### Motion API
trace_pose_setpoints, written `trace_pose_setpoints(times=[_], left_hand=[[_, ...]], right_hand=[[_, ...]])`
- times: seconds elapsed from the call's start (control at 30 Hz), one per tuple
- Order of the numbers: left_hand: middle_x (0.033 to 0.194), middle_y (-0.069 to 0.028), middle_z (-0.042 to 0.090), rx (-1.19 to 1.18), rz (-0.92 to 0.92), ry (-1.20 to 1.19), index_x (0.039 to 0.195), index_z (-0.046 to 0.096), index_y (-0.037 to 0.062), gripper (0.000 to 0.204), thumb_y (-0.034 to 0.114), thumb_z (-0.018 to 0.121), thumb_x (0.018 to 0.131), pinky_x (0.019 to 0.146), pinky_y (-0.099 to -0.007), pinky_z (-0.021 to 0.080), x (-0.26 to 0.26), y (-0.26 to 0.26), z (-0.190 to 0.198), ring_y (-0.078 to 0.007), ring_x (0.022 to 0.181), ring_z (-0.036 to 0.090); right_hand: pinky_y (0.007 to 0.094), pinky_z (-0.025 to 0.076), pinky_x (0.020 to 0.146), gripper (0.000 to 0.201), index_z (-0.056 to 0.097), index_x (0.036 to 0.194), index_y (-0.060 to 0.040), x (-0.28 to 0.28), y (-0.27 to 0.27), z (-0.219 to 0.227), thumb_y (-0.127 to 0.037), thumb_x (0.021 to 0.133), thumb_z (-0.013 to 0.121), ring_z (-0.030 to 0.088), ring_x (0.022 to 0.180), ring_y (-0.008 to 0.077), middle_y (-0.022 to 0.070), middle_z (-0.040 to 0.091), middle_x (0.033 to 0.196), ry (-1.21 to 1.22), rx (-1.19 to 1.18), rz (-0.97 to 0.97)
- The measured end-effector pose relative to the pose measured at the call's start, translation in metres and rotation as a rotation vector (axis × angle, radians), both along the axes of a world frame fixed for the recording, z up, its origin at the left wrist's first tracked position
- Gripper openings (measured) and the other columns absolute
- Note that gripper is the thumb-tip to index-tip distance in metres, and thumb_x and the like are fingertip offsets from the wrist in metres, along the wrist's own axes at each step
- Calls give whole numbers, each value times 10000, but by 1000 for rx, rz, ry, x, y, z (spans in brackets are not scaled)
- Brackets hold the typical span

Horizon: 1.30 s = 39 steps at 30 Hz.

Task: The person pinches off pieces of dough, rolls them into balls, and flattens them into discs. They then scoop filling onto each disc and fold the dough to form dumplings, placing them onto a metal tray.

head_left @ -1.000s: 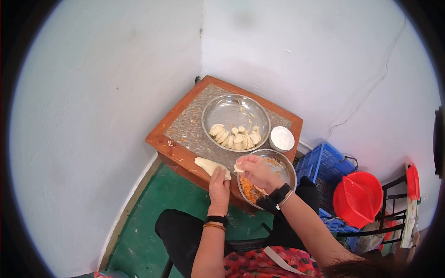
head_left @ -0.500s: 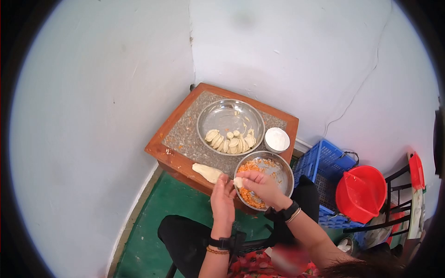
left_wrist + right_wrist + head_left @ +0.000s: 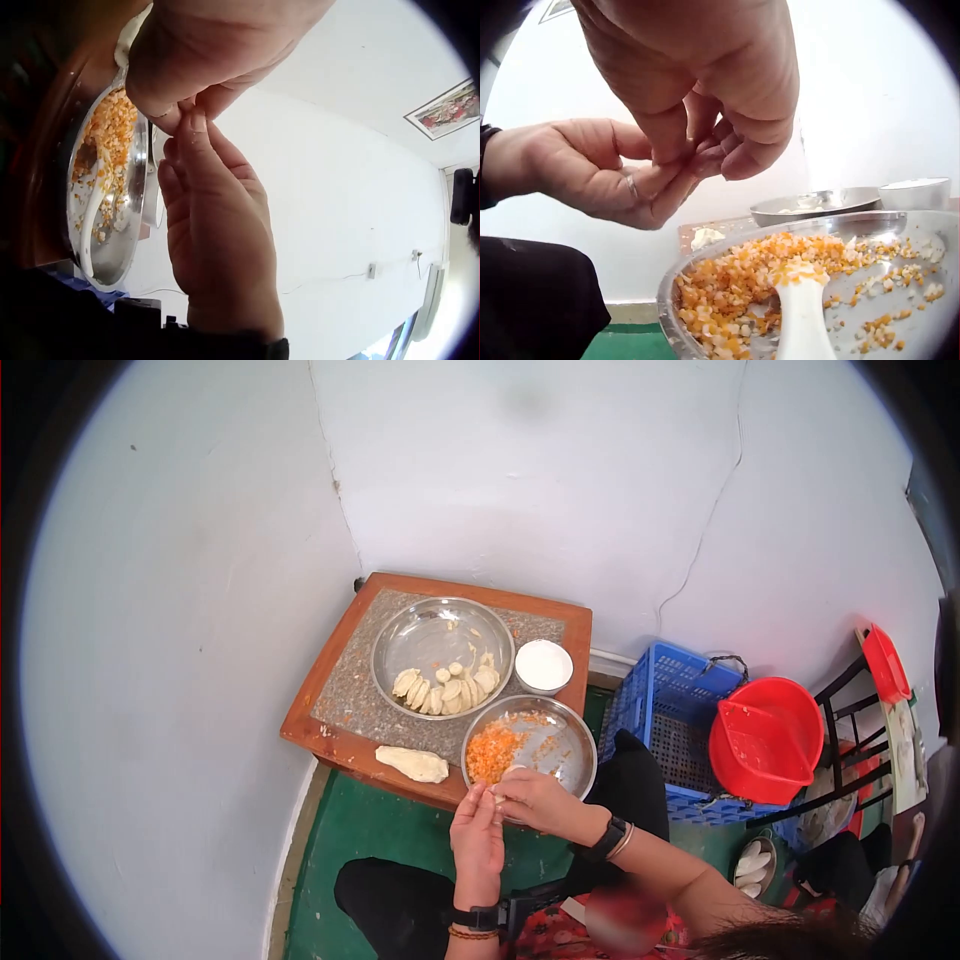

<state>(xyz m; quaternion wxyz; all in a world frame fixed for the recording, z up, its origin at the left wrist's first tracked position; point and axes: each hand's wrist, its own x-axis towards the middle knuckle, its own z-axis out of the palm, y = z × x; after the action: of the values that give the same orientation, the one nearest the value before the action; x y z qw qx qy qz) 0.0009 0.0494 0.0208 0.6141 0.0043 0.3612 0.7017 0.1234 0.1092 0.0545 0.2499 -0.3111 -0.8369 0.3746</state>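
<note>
My two hands meet at the fingertips over the near rim of the filling bowl [image 3: 591,760]. A small pale piece of dough [image 3: 499,798] sits between them, mostly hidden by fingers. The left hand [image 3: 478,842] pinches it from the left, palm turned up; the right hand [image 3: 545,800] pinches it from the right with thumb and fingers. The wrist views show the fingers of both hands pressed together. Orange and white chopped filling [image 3: 735,281] lies in the bowl with a white spoon [image 3: 802,319]. A long lump of dough [image 3: 412,764] rests on the table's front edge.
A steel plate [image 3: 410,630] with several shaped dumplings [image 3: 450,690] stands behind on the table [image 3: 345,705]. Beside it is a container of white flour [image 3: 544,665]. To the right are a blue crate [image 3: 640,690] and a red basin [image 3: 765,740]. Walls rise behind and left.
The left hand has left the long dough lump and moved right to join the right hand at the small dough piece. The head view has turned, shifting the table left.
</note>
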Motion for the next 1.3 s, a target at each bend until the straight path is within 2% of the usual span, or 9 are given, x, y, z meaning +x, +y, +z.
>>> trace_pose_setpoints(times=[0.13,0.23,0.43,0.6,0.73,0.9,0.97,1.03,1.3], left_hand=[[1043,-98,565,20,5,-16,1205,462,-44,364,-34,554,853,730,-255,492,-1,-3,-9,-141,899,569],[1090,-114,546,20,22,-51,1241,431,-51,399,-53,527,853,745,-252,485,-5,-8,-8,-154,930,558],[1226,-151,491,129,-64,-93,1296,385,-48,444,-55,436,855,828,-278,473,-4,-10,17,-184,1045,531],[1305,-131,445,245,-80,-397,1329,349,0,415,110,356,929,982,-347,404,-3,-22,42,-224,1186,470],[1290,-151,461,182,-96,-355,1309,377,2,402,77,436,919,946,-337,442,4,-20,48,-238,1150,501],[1210,-143,519,47,-96,-278,1247,433,16,331,137,452,940,900,-351,476,7,-25,-9,-252,1086,539],[1170,-142,541,8,-61,-314,1217,456,10,310,139,459,936,893,-365,481,4,-25,-4,-260,1065,549],[1136,-144,555,-7,-28,-340,1191,477,-1,298,129,470,923,902,-386,478,1,-22,17,-267,1057,551],[1292,-180,455,106,-35,-514,1225,465,11,409,301,392,946,968,-457,406,-11,-21,18,-324,1201,445]], right_hand=[[335,455,808,368,569,1130,-54,-1,-11,22,-129,781,657,573,952,194,91,598,1042,64,-307,-108],[337,435,881,440,528,1196,-44,-1,-11,24,-110,782,659,529,1092,201,121,564,1153,24,-277,-140],[382,287,1030,544,372,1321,21,-23,-11,14,-242,872,531,325,1286,354,234,359,1359,174,-14,-140],[504,246,1017,641,278,1367,8,-31,-11,3,-393,894,441,253,1288,452,242,299,1389,-63,234,-189],[546,228,1005,685,228,1388,-11,-29,-32,14,-439,890,422,199,1290,493,245,257,1409,-343,390,-91],[517,265,989,551,400,1292,-27,-22,27,8,-379,875,475,393,1189,353,217,432,1271,164,340,-333],[508,296,962,478,480,1182,2,-2,70,7,-376,889,458,475,1108,334,205,518,1178,-172,438,-376],[505,318,932,470,571,1046,9,8,101,17,-413,901,426,546,1008,319,181,603,1039,-240,366,-510],[574,246,964,733,671,874,7,32,164,-25,-594,892,251,573,980,323,179,648,913,-694,130,-387]])
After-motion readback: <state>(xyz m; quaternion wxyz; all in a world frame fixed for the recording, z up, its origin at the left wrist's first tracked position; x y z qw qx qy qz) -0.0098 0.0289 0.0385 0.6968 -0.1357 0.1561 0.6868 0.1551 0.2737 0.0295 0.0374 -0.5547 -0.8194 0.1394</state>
